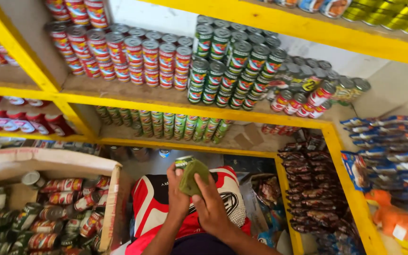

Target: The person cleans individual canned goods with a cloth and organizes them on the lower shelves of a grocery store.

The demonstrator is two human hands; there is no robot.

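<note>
from my feed, left hand point(177, 189) grips a small round metal can point(183, 162), right hand point(209, 200) presses a soft olive-green cloth point(192, 175) on it.

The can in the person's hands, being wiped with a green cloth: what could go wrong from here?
1. The can is held only by the left hand while the right hand rubs the cloth on it; it might slip and fall.
2. The box beside the person is piled with loose cans, which may roll out if bumped.
</note>
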